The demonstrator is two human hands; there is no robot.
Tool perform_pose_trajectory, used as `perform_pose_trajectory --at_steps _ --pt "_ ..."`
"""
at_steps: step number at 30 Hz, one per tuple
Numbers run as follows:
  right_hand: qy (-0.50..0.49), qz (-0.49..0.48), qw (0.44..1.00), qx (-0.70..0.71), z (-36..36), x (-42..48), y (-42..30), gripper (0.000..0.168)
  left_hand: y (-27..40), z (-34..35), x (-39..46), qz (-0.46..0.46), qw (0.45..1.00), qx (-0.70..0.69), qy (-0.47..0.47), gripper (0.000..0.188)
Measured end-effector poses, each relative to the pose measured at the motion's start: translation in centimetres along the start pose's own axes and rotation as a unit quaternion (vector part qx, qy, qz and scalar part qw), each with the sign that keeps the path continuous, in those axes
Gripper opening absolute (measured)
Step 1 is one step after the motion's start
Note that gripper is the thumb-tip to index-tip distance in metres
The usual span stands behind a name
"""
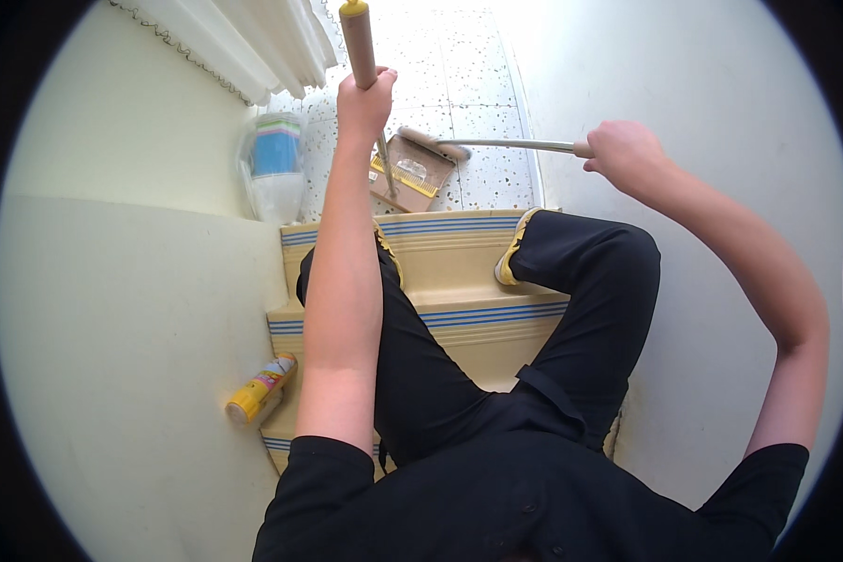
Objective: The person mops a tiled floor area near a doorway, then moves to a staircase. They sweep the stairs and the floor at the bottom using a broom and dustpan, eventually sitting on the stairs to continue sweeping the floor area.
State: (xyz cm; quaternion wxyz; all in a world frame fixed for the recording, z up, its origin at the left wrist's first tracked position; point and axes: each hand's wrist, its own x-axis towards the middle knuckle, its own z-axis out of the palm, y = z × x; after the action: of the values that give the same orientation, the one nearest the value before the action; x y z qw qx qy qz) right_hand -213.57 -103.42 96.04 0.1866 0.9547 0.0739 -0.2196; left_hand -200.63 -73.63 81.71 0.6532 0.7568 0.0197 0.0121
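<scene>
My left hand is closed around the upright handle of a long-handled dustpan. The dustpan rests on the speckled floor at the foot of the stairs, with a yellow comb-toothed strip across it. In my right hand is the pole of a broom, which slants in from the right. The broom head lies along the dustpan's far edge, its bristles close to the lip. My left forearm hides part of the steps.
Beige steps with blue stripes lead down to the terrazzo floor. A yellow canister lies against the left wall. Beside the bottom step stands a plastic-wrapped blue and white object, under a white curtain. Walls flank both sides.
</scene>
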Motion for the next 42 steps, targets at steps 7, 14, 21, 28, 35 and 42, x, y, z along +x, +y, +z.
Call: perform_pose_trajectory --at_steps 7,14,21,28,35,42 --pt "0.024 0.049 0.998 -0.04 -2.9 0.3 4.9 0.031 -0.8 -0.2 0.6 0.001 1.0 -0.019 -0.011 0.03" --pt "0.082 0.069 0.992 -0.063 -1.9 3.2 5.9 0.018 -0.5 -0.2 0.4 -0.012 1.0 -0.026 -0.008 0.031" --pt "0.023 0.016 1.0 0.008 3.7 6.0 3.0 0.013 -0.6 0.3 0.6 0.001 1.0 -0.011 -0.005 0.033" --pt "-0.08 -0.003 0.996 0.035 0.0 2.4 0.6 0.036 -0.3 0.5 0.6 0.019 0.999 -0.037 0.011 0.027" --pt "-0.095 0.073 0.99 0.067 -1.1 0.7 3.5 0.045 -0.4 0.6 1.0 0.003 0.999 -0.04 0.008 0.037" --pt "-0.039 0.114 0.992 0.036 -2.2 -0.8 5.0 0.043 -0.3 -1.6 1.6 0.036 0.992 -0.095 0.078 0.033"
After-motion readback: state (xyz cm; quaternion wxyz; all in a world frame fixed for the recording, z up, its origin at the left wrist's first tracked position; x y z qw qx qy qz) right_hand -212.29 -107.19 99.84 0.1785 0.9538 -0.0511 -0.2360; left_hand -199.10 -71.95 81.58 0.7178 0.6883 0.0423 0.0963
